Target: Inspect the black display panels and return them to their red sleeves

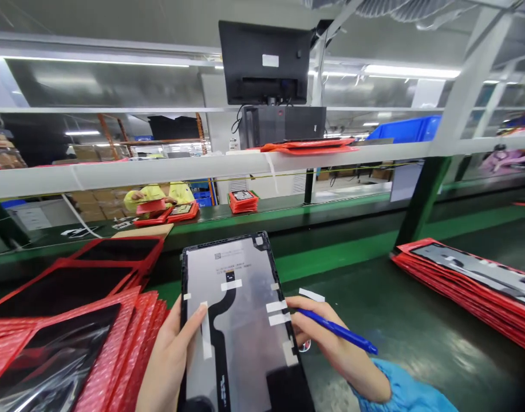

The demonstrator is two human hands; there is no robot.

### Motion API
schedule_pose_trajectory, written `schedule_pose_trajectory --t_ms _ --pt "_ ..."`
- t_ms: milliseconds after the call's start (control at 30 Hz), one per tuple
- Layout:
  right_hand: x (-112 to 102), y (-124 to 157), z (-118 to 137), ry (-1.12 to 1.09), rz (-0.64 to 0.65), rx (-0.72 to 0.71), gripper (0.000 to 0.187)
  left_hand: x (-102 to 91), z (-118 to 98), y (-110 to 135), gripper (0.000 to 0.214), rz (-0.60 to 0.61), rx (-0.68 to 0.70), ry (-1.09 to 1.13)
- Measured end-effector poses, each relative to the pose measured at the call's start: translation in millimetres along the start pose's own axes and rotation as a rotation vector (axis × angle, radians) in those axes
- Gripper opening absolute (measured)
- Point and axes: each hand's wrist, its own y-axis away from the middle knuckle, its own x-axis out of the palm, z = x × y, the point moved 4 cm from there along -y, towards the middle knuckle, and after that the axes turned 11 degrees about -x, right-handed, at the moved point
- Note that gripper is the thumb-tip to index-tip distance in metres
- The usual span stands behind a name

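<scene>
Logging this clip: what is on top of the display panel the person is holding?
On the display panel: a black flex cable, white tape strips, a printed code label. The left hand thumb lies on it; the right hand holds a blue pen at its edge. Underneath is hidden.

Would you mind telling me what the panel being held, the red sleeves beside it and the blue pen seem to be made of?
Panel: probably metal-backed glass, given its smooth, matte grey back with a black flex strip and white tape tabs. Red sleeves: bubble-wrap plastic, dimpled and glossy. Blue pen: seemingly smooth plastic with an even sheen. The left hand steadies the panel; the right hand holds the pen.
</scene>
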Motion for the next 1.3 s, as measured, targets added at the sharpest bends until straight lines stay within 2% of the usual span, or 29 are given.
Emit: schedule_pose_trajectory --t_ms 133,300,433,567,700,800,867,1000,1100,1200,1267,1300 --pt "3.2 -1.9 13.5 0.056 0.045 -0.045 0.036 7.0 -11.9 -4.7 0.059 0.047 0.005 0.042" --pt "10.6 -11.4 21.1 0.208 0.058 -0.083 0.009 16.3 -20.8 -7.5 0.068 0.102 0.01 0.042" --pt "17.2 -25.0 22.1 0.274 -0.046 -0.141 0.011 17.2 -20.7 -12.0 0.065 0.09 0.03 0.043" --pt "24.1 -36.0 17.7 0.362 -0.042 -0.174 0.014 12.8 -19.8 -17.7 0.069 0.079 0.066 0.033" --pt "22.9 -37.0 7.1 0.214 -0.059 -0.149 0.012 7.6 -18.6 -22.4 0.069 0.092 0.021 0.043" --pt "16.6 -32.7 2.6 0.023 -0.134 -0.115 0.024 5.2 -19.6 -25.9 0.065 0.077 0.02 0.015" --pt "14.7 -30.9 1.0 -0.064 -0.122 -0.071 0.028 5.4 -20.4 -27.9 0.062 0.072 0.035 -0.009" --pt "12.4 -31.3 -1.7 -0.099 -0.08 -0.047 0.022 6.5 -19.4 -29.8 0.059 0.068 0.034 -0.03" --pt "12.5 -29.7 -6.6 -0.116 -0.079 -0.033 0.024 7.4 -18.2 -28.7 0.059 0.082 0.038 -0.027" --pt "9.6 -25.7 -9.0 -0.102 -0.218 -0.035 0.027 9.1 -17.1 -25.5 0.061 0.098 0.047 -0.017" --pt "7.6 -24.5 -4.2 0.059 -0.3 -0.099 0.02 10.1 -17.1 -22.3 0.061 0.095 0.077 -0.028" --pt "8.5 -25.1 -0.6 0.164 -0.296 -0.134 0.017 10.5 -17.1 -20.5 0.059 0.089 0.097 -0.04"
